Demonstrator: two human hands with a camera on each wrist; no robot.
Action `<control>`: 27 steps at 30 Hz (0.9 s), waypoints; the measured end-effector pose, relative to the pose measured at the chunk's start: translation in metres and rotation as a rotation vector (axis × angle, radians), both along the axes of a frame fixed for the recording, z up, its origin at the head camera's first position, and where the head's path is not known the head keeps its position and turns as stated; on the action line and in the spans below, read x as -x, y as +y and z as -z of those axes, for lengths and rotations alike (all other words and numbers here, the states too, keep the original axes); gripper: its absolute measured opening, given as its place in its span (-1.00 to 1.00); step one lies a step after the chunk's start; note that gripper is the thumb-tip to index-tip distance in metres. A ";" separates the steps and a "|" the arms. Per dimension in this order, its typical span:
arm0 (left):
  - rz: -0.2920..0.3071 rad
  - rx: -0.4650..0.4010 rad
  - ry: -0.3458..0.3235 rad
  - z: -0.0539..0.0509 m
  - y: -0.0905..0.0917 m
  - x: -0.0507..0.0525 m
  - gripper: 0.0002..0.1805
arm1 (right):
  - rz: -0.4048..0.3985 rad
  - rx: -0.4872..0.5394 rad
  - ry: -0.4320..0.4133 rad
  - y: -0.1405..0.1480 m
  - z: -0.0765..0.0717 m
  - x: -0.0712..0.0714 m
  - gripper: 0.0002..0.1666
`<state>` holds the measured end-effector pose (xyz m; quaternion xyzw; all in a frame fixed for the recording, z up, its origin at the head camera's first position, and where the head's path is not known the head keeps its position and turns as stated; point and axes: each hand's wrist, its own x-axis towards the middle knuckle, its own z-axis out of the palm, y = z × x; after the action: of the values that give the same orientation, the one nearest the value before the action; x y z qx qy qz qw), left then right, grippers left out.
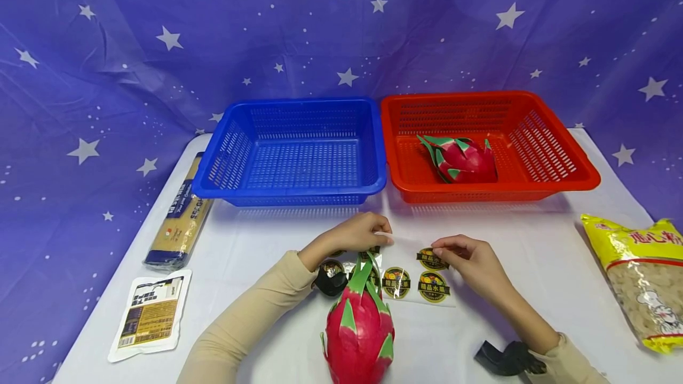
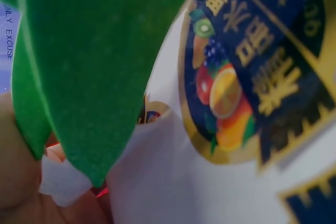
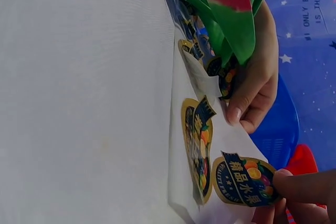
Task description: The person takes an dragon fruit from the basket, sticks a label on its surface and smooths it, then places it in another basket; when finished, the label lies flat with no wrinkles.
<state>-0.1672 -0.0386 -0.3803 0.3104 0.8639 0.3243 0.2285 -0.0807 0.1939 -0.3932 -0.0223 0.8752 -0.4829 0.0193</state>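
- Left hand (image 1: 360, 233): forearm angled in from the near left, wrist bent, fingers curled, gripping the far edge of the sheet.
- Dragon fruit (image 1: 358, 333): lies on the desk (image 1: 285, 336) at the near side, leaves pointing away and overlapping the sheet in the head view; neither hand holds it. Probably light, body fairly firm, skin maybe smooth; best held round the middle, since the leaves look bendy.
- Sheet (image 1: 401, 246): between the hands, over the desk, its far side raised. Thin, light, floppy, likely slick and easy to crease; hold by the bare edge.
- Sticker (image 1: 431, 258): at the sheet's far right. Likely thin, tacky-backed, easily curled; pinch at the rim. Cannot tell if fully free.
- Right hand (image 1: 474, 264): forearm angled in from the near right, thumb and fingers closed in a pinch on the sticker's edge.
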 end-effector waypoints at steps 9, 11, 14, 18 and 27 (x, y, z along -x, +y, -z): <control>-0.003 -0.004 -0.024 0.002 -0.001 0.001 -0.87 | -0.033 -0.032 0.010 0.005 0.000 0.003 -0.83; -0.009 -0.004 -0.031 0.003 -0.002 0.002 -0.87 | -0.035 -0.031 0.013 0.007 -0.002 0.003 -0.82; -0.018 -0.002 -0.036 0.004 -0.003 0.002 -0.87 | -0.027 -0.028 0.017 0.009 -0.005 0.003 -0.81; -0.028 0.000 -0.042 0.004 -0.004 0.002 -0.88 | -0.020 -0.026 0.017 0.012 -0.007 0.004 -0.79; -0.033 -0.019 -0.004 0.004 -0.006 0.002 -0.79 | 0.014 -0.035 0.023 0.021 -0.011 0.005 -0.77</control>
<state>-0.1695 -0.0450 -0.3840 0.2977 0.8653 0.3369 0.2217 -0.0859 0.2149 -0.3820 -0.0213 0.8838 -0.4673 0.0064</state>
